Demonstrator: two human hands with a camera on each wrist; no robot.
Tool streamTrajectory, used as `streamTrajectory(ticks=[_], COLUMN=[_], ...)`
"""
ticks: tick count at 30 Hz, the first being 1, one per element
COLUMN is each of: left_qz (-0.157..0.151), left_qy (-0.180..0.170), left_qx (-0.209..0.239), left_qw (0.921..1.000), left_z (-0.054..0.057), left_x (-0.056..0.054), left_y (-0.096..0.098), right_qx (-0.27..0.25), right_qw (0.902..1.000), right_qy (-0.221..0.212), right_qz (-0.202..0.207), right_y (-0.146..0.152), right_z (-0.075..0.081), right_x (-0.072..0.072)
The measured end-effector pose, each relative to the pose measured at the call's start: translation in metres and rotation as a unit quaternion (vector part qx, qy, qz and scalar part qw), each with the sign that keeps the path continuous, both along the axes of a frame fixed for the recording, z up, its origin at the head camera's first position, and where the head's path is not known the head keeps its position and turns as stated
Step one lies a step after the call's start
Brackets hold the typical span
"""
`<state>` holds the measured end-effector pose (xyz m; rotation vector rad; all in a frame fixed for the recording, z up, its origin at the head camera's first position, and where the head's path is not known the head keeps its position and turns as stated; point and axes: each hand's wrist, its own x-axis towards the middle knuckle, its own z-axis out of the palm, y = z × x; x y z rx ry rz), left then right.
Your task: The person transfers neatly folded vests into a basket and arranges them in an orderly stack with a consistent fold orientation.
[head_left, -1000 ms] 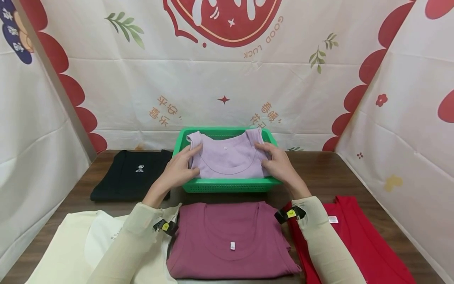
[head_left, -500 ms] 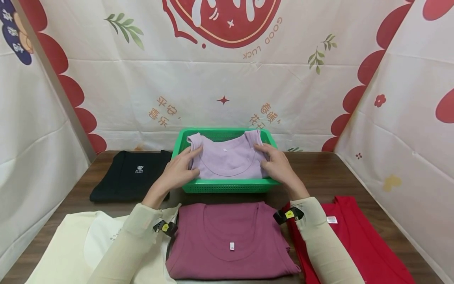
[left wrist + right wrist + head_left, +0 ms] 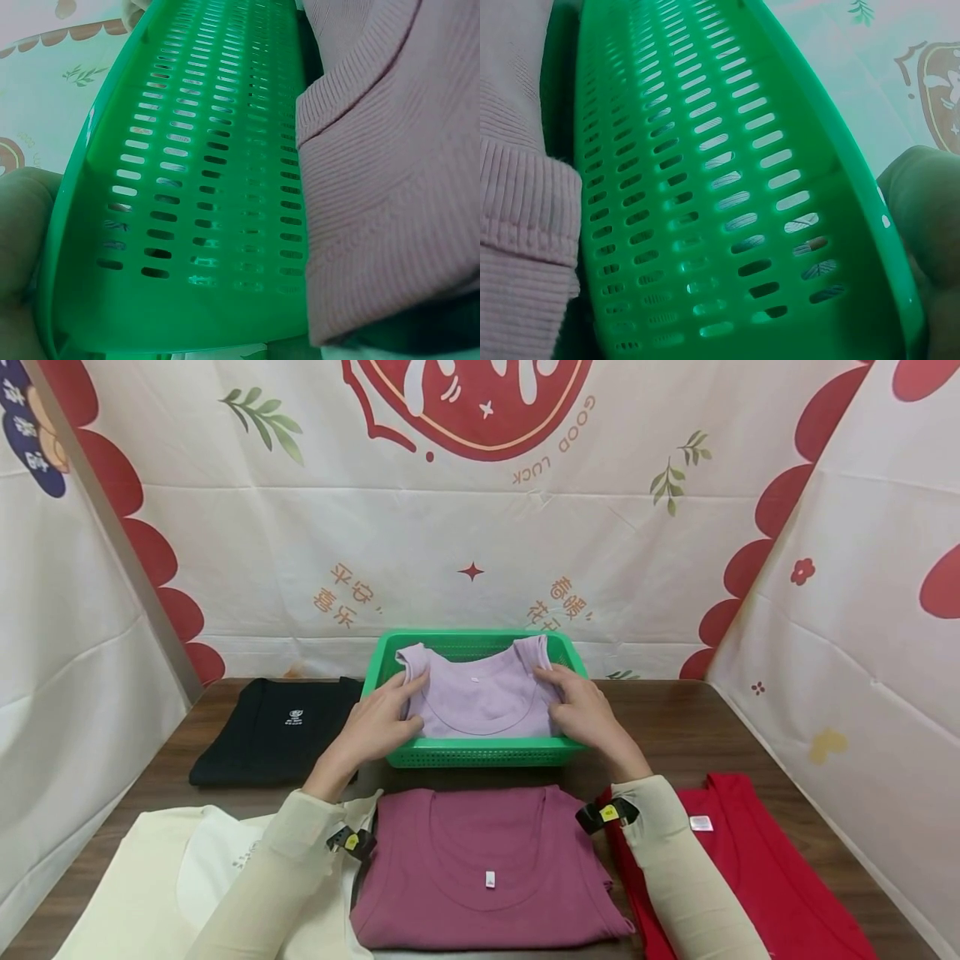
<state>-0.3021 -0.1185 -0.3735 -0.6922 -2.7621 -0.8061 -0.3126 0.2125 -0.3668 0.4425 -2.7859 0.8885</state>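
Observation:
A folded lavender tank top (image 3: 480, 702), its scoop neckline facing up, lies inside the green plastic basket (image 3: 480, 756). At its left edge my left hand (image 3: 381, 718) presses with an extended index finger and thumb. On the opposite edge my right hand (image 3: 588, 710) points its index finger at the shoulder strap. The remaining fingers of both hands dip out of sight beside the cloth. Both wrist views show the basket's slotted front wall (image 3: 202, 187), each hand beside the rim, and the edge of a mauve top (image 3: 525, 202) close in front.
The folded mauve tank top (image 3: 491, 860) lies on the wooden table (image 3: 667, 727) before the basket. Left are a folded black garment (image 3: 273, 735) and a cream one (image 3: 135, 877); a red garment (image 3: 772, 868) lies right. A printed curtain (image 3: 480, 527) closes off the back.
The lavender top's right side has shifted slightly inward, and my right hand has moved a little left with it. My left hand stays almost still.

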Motion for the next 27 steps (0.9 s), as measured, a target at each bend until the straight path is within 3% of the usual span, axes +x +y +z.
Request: streamTrajectory(ticks=[27], left_qz=[-0.001], left_qy=[-0.013], left_qx=[-0.037], left_qw=[0.9992], left_z=[0.0012], left_x=[0.0001], left_y=[0.0025], right_qx=[0.053], right_qw=[0.9986], right_qy=[-0.005], right_qz=[-0.003], right_y=[-0.0034], right_z=[0.0012], right_x=[0.0019])
